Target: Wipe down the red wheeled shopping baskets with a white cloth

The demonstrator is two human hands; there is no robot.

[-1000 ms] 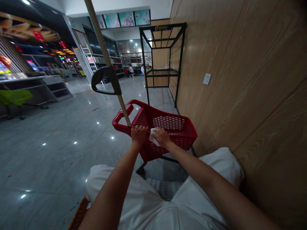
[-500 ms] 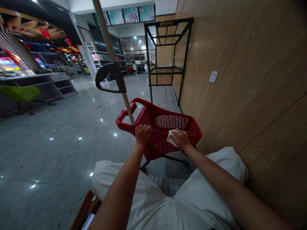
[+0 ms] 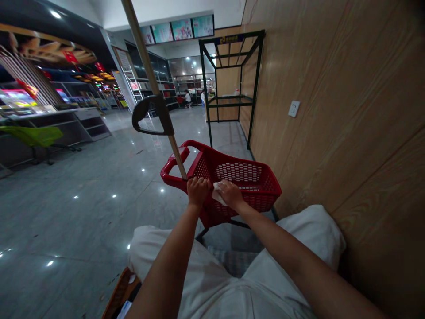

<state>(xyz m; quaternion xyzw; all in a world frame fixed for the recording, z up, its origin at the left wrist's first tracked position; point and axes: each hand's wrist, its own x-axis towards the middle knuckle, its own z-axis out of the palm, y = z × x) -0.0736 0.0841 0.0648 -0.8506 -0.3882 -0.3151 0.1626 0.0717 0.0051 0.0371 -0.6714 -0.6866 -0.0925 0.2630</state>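
A red plastic shopping basket (image 3: 252,184) on a wheeled frame stands on the floor in front of my knees, beside the wooden wall. My left hand (image 3: 197,191) is closed on the basket's near rim, right where a long pole (image 3: 151,84) with a black grip rises from it. My right hand (image 3: 229,195) presses a white cloth (image 3: 217,193) onto the same rim, just to the right of the left hand. I am sitting, with white trousers (image 3: 212,274) in the foreground.
A wood-panelled wall (image 3: 348,110) with a socket (image 3: 294,108) runs along the right. A dark metal shelf frame (image 3: 229,88) stands behind the basket. Glossy grey floor (image 3: 83,195) spreads left toward shop counters and a green chair (image 3: 35,135). People are far back.
My right hand with the cloth slid right along the rim, then came back left next to the left hand. The left hand has kept its grip.
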